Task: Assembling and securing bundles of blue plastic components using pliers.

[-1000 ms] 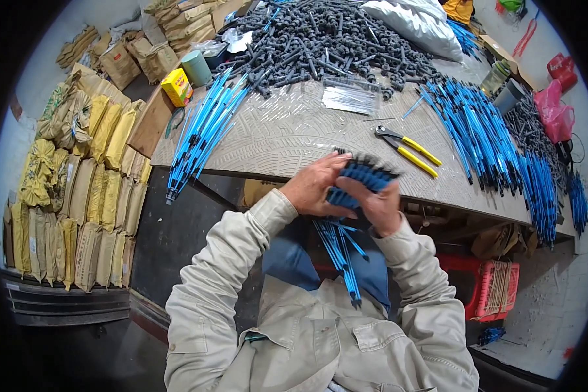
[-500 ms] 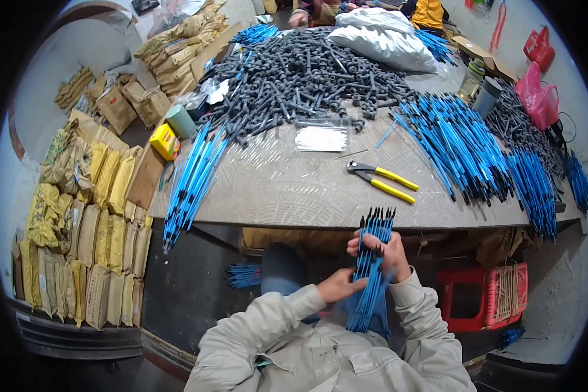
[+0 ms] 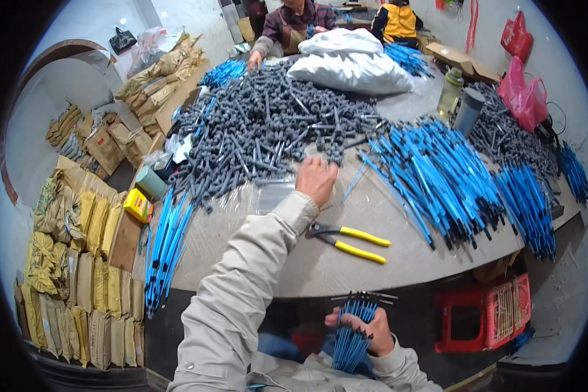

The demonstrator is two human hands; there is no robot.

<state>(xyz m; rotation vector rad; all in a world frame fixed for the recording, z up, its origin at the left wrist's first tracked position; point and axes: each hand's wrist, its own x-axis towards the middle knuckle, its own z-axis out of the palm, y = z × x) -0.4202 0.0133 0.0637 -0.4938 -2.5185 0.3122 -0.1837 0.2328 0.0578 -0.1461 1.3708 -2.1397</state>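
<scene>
My left hand reaches over the table to the near edge of a big heap of dark grey plastic parts. Its fingers are curled down, and their tips and anything in them are hidden. In front of the table edge, my right hand is closed round a bundle of thin blue rods with black tips. Thin dark pieces lie crosswise at the bundle's top. A clear plastic tray is partly covered by my left forearm. Nearer me lie end-cutting pliers with yellow handles.
Blue rods lie in a large pile at right and a small one at left. White sacks rest on the heap. A bottle and a grey cup stand behind. Across the table a person's hand touches the heap.
My left hand has left the rod bundle and stretched forward to the heap. The right hand keeps the bundle, now lower in view. The view has tilted up, showing more of the person opposite.
</scene>
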